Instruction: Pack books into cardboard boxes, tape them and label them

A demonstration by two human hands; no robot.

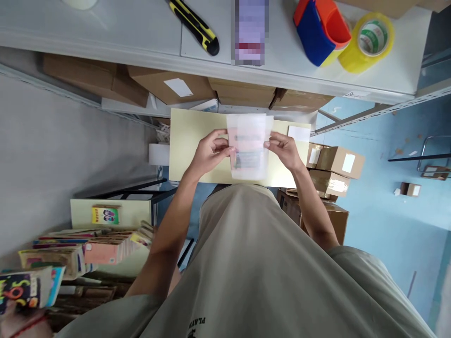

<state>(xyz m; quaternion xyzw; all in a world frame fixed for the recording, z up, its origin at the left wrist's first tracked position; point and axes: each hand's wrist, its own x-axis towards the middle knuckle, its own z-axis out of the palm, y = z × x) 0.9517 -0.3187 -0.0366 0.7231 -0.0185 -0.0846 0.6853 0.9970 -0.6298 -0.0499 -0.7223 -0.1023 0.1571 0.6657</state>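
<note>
A frosted, whitish plastic bag (248, 150) is held up over the pale yellow tabletop (193, 171), its surface slightly smeared by motion. Faint pink and dark printing shows through it, but I cannot tell what lies inside. On its left edge, my left hand (212, 152) pinches the bag between thumb and fingers. The opposite edge is gripped by my right hand (284, 149) in the same way. A white paper slip (299, 133) lies on the tabletop beyond my right hand.
Above, a grey shelf (116, 33) bears a yellow-black utility knife (197, 28), a tape dispenser (320, 35) and a clear tape roll (373, 40). Cardboard boxes (243, 94) stand beneath; others (340, 162) are stacked at right. At lower left are books (109, 249) and another person's hand (24, 324).
</note>
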